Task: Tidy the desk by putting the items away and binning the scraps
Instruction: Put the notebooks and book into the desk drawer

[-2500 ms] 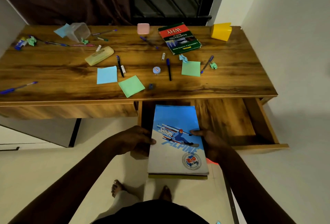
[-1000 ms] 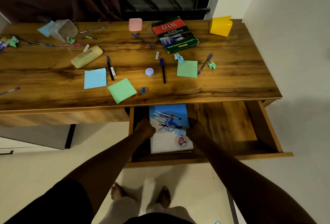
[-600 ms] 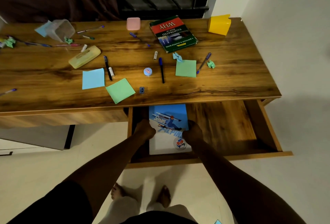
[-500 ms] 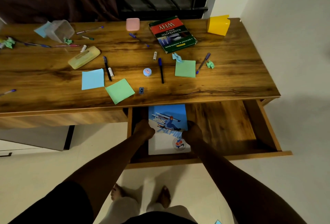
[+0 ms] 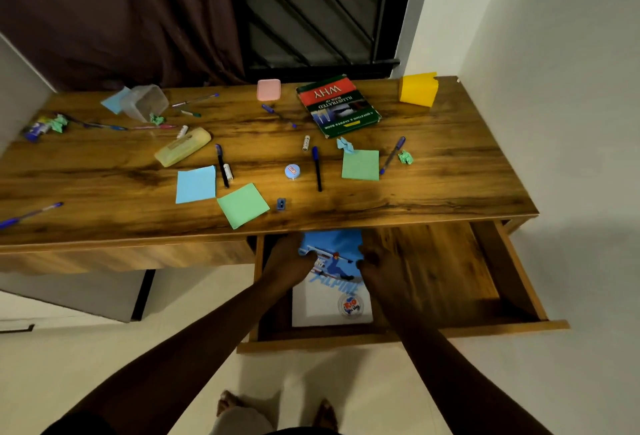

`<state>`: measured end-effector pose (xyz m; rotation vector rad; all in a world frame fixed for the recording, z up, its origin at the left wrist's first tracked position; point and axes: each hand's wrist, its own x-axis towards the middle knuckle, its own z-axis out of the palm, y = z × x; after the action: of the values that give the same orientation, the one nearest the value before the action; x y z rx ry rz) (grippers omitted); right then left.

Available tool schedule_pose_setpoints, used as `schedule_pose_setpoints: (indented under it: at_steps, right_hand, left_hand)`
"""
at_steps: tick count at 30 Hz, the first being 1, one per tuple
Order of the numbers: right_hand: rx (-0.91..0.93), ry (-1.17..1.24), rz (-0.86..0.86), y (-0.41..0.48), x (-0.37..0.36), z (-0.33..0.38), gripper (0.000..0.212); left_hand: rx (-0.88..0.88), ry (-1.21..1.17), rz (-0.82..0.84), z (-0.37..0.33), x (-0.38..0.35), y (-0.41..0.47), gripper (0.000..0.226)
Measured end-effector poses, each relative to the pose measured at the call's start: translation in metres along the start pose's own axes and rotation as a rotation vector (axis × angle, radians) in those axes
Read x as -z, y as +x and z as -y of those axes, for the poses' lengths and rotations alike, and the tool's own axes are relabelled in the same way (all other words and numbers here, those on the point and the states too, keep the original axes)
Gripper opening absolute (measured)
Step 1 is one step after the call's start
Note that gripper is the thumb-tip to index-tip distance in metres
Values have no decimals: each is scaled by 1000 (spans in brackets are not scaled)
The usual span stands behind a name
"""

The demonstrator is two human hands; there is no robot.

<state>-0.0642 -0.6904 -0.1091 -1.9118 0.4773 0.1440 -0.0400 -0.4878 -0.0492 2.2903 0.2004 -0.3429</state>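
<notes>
Settling the book (image 5: 330, 306) into the drawer (image 5: 433, 271).
Left hand (image 5: 285, 261) and right hand (image 5: 379, 271) gripped its side edges; it lay at the drawer's left end. Best released flat, squared to that side.

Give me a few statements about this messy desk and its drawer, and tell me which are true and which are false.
1. The drawer under the desk is pulled open. True.
2. The left hand and the right hand are both on the skier-cover notebook inside the drawer. True.
3. The WHY book lies in the drawer. False: it lies on the desk top, near the back.
4. The clear plastic tub stands upright. False: it lies tipped on its side.
5. No crumpled scraps are on the desk. False: a green scrap lies near the right end, beside a pen.
</notes>
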Motion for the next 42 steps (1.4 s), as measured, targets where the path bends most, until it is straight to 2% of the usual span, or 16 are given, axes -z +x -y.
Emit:
schedule_pose_setpoints:
  at_steps: [4, 7, 12, 16, 21, 25, 30, 33, 35, 42]
  right_hand:
    - [132, 69, -74, 6, 8, 46, 22]
    - [208, 105, -86, 19, 11, 78, 15]
    - [249, 79, -73, 55, 14, 132, 24]
    - [256, 57, -106, 91, 16, 167, 24]
    - [248, 50, -128, 134, 17, 200, 24]
    - [215, 42, -141, 171, 18, 213, 22]
    - [225, -26, -106, 218, 23, 219, 35]
    - [248, -95, -80, 248, 28, 220, 38]
    - [244, -157, -58, 272, 31, 219, 44]
    - [140, -362, -9, 340, 35, 202, 67]
  left_hand:
    - [-20, -99, -58, -20, 19, 7, 27]
    - [-33, -177, -70, -38, 36, 21, 29]
    - [-45, -277, -128, -65, 64, 64, 38]
    - [-82, -304, -116, -89, 81, 110, 37]
    - [-78, -429, -103, -114, 87, 156, 61]
    - [-69, -496, -89, -132, 85, 187, 48]
    - [-95, -469, -73, -140, 73, 238, 49]
    - [-44, -411, -50, -138, 58, 274, 46]
    - [22, -446, -54, -148, 51, 285, 38]
    - [191, -648, -75, -178, 27, 300, 31]
